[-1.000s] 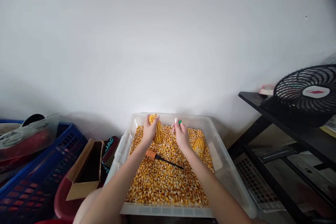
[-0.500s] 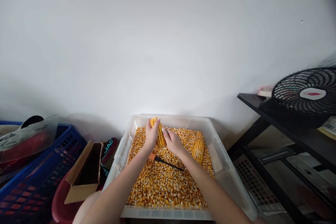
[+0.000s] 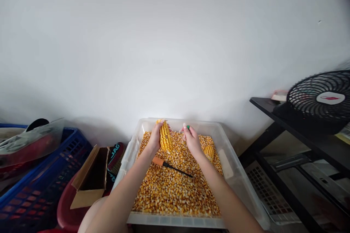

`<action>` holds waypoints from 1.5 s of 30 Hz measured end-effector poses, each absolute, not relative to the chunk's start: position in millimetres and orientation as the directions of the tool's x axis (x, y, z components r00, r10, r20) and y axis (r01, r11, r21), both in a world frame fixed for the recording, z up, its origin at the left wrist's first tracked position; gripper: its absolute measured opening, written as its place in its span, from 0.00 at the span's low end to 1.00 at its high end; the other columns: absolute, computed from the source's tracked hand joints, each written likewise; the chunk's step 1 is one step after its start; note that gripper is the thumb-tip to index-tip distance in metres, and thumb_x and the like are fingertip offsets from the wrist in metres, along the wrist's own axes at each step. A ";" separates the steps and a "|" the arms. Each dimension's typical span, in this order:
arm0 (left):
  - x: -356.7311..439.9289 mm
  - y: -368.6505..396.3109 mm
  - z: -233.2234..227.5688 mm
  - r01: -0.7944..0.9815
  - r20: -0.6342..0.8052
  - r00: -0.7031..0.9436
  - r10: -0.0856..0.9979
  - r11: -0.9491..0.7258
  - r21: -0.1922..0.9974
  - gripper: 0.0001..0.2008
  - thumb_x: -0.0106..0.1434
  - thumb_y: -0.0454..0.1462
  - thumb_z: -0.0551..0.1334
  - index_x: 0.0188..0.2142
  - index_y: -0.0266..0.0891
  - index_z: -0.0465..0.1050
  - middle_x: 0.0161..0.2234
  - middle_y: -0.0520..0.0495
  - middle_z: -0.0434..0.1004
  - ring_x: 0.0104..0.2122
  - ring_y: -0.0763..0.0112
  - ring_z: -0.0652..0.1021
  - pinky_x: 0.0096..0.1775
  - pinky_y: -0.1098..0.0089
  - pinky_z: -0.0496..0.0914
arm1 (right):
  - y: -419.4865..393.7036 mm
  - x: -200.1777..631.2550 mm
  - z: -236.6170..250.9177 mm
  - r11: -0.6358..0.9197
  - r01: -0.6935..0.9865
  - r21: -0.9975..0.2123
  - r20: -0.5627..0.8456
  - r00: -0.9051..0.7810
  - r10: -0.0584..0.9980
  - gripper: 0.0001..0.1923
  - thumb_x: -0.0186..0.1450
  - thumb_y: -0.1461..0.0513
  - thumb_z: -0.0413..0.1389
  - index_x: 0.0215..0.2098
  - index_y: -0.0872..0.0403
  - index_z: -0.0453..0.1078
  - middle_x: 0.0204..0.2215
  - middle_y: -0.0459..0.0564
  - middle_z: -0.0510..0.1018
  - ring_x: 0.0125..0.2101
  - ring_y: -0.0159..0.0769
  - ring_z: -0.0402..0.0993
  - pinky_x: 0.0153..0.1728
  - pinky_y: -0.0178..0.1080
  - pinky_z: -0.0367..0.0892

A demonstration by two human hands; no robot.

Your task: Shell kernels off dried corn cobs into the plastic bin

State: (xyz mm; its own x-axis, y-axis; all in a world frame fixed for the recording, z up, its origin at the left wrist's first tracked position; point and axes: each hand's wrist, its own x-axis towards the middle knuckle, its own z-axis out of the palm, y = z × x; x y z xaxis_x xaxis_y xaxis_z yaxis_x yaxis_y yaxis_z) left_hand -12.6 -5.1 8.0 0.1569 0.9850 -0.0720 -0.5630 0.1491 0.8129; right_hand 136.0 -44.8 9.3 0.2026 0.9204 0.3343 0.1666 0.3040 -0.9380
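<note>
My left hand (image 3: 155, 136) is closed around an ear of corn (image 3: 165, 137), held tilted above the loose kernels. A darker gap shows in its rows of yellow kernels. To its right, apart from the ear, my right hand (image 3: 192, 141) is closed on a small green-ended thing (image 3: 188, 127); most of it is hidden by the fingers. Below both hands, a screwdriver-like tool with an orange handle (image 3: 158, 161) and a dark shaft lies on the corn kernels (image 3: 172, 193). Another ear of corn (image 3: 209, 153) rests on the kernels, partly behind my right forearm.
A clear plastic bin (image 3: 242, 189) holds the kernels. On the left are a blue basket (image 3: 35, 182), an open cardboard box (image 3: 87, 198) and a red basin (image 3: 64, 209). A black fan (image 3: 319, 96) stands on a black shelf (image 3: 265, 107) at right. A white wall rises behind.
My right hand has moved right, away from the ear it was touching, and the green end shows more clearly. The left hand still holds the ear, now turned to show its gap.
</note>
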 end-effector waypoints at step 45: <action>-13.9 -11.4 12.4 -0.441 -0.038 0.220 0.975 0.134 0.888 0.13 0.53 0.44 0.62 0.28 0.35 0.68 0.21 0.50 0.71 0.20 0.74 0.72 0.24 0.74 0.66 | -69.5 121.9 18.2 0.671 0.559 -0.487 0.751 -0.124 0.648 0.05 0.67 0.63 0.46 0.33 0.53 0.61 0.25 0.49 0.70 0.27 0.35 0.67 0.30 0.36 0.62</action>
